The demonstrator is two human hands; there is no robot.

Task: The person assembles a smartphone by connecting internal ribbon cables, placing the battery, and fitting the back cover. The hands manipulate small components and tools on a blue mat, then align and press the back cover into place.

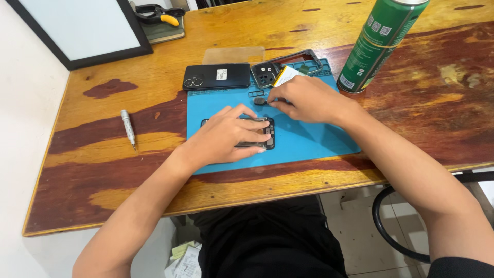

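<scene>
Two bare hands work over a blue mat (309,139) in the head view: the left hand (229,135) lies flat, fingers spread, pinning an opened phone body (260,135), while the right hand (309,99) pinches a small dark component (259,101) just above it. Light, thin and probably fragile, this part is best gripped by its edges.

Opened phone (267,135) mostly hidden under left hand (231,135), green spray can (380,44) top cut off, small dark part (260,101) at right hand (306,98) fingertips too small to identify
</scene>
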